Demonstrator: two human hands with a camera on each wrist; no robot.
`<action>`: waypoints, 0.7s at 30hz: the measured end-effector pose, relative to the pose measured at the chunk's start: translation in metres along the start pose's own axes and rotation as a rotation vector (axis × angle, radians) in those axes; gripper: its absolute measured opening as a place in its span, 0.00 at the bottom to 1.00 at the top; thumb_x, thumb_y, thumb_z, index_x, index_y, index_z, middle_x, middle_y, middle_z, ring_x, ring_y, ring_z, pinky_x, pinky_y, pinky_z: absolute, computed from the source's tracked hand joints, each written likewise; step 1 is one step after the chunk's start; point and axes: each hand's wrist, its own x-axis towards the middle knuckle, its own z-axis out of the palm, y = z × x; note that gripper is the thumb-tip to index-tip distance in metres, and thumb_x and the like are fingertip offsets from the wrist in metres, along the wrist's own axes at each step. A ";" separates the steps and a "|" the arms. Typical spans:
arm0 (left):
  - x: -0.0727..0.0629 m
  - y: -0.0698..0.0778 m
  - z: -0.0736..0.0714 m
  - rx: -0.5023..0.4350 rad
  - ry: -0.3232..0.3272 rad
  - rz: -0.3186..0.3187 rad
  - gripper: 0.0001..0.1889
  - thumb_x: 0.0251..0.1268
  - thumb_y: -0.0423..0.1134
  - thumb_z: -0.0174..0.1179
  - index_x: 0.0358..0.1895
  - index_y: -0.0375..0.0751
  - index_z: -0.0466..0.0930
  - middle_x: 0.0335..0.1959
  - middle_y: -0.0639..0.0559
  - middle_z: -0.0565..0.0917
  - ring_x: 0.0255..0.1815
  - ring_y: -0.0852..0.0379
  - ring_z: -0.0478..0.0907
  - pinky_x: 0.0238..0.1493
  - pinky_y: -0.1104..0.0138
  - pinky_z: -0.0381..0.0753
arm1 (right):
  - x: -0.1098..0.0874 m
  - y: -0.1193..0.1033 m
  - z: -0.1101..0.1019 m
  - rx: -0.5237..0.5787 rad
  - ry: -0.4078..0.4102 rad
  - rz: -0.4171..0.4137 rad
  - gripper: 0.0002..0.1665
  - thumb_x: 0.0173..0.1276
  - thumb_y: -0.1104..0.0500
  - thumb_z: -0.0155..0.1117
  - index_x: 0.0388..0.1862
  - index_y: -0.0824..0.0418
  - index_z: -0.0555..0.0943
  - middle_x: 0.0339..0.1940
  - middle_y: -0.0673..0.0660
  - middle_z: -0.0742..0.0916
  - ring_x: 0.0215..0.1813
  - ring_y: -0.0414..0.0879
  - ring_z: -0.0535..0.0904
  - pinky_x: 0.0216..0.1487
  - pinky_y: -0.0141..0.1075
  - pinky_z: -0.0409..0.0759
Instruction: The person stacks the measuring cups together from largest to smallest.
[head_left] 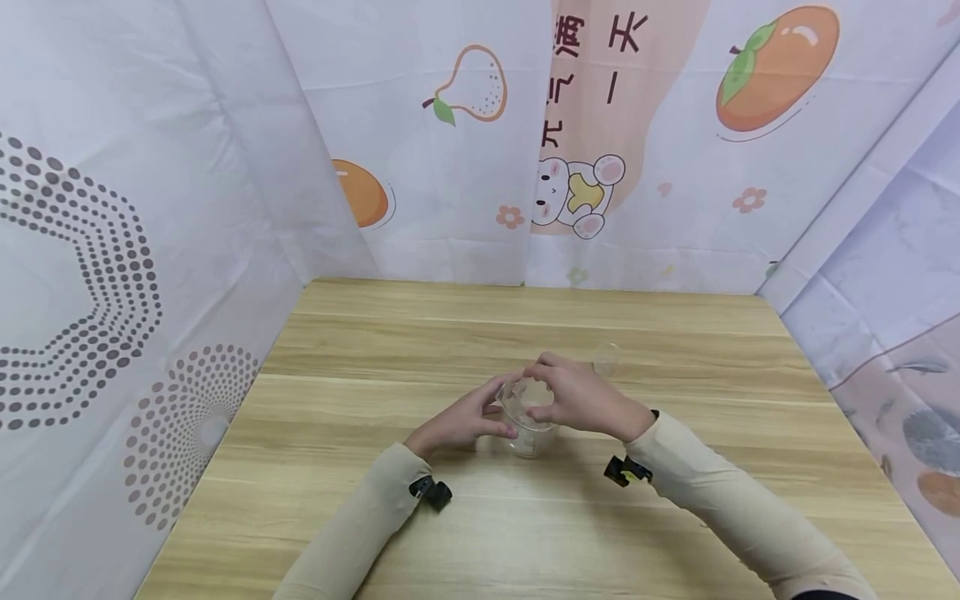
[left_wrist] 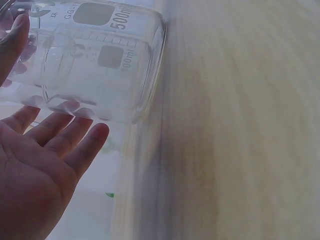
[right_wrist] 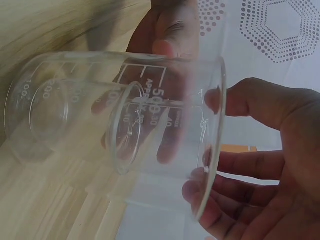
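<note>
A clear glass beaker (right_wrist: 45, 165) marked 500 stands upright on the table in the head view, with a smaller beaker (left_wrist: 112, 90) marked 100 ml inside it. My left hand (head_left: 467, 419) holds the large beaker from the left, its thumb and fingers around the wall. My right hand (head_left: 581, 400) is over the mouth from the right. Its bent thumb and fingertips reach just past the rim in the right wrist view, apart from the smaller beaker. The glass hides whether they touch the rim.
Another small clear glass object (head_left: 606, 358) is on the wooden table (head_left: 420, 333) behind my right hand; its shape is hard to make out. Printed curtains (head_left: 450, 192) hang behind the table and along both sides.
</note>
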 end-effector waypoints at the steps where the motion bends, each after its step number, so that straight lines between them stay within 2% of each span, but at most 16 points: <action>1: 0.000 0.000 0.000 -0.001 0.001 0.000 0.45 0.60 0.41 0.68 0.77 0.64 0.50 0.77 0.56 0.58 0.74 0.47 0.65 0.74 0.52 0.65 | 0.000 0.000 0.000 -0.006 0.000 0.002 0.28 0.57 0.54 0.73 0.55 0.65 0.80 0.46 0.58 0.83 0.36 0.44 0.79 0.35 0.33 0.79; 8: 0.000 0.001 0.001 -0.005 0.006 -0.004 0.45 0.61 0.40 0.68 0.77 0.62 0.50 0.78 0.55 0.58 0.73 0.45 0.66 0.74 0.51 0.63 | 0.001 -0.002 0.001 -0.050 -0.004 0.010 0.29 0.57 0.54 0.73 0.55 0.66 0.80 0.46 0.59 0.83 0.37 0.45 0.81 0.37 0.36 0.82; 14: -0.001 0.000 0.001 0.004 0.005 -0.008 0.45 0.61 0.40 0.68 0.77 0.63 0.51 0.77 0.55 0.58 0.73 0.46 0.66 0.74 0.51 0.64 | 0.001 -0.003 0.005 -0.157 0.011 -0.028 0.27 0.56 0.52 0.73 0.53 0.62 0.82 0.41 0.57 0.84 0.31 0.41 0.76 0.30 0.32 0.79; 21: 0.000 0.000 0.001 0.010 0.005 -0.008 0.45 0.61 0.40 0.67 0.77 0.63 0.51 0.77 0.55 0.58 0.73 0.46 0.66 0.74 0.52 0.64 | 0.003 -0.004 0.007 -0.177 0.013 -0.040 0.26 0.56 0.52 0.74 0.52 0.62 0.82 0.37 0.55 0.83 0.29 0.40 0.75 0.30 0.32 0.78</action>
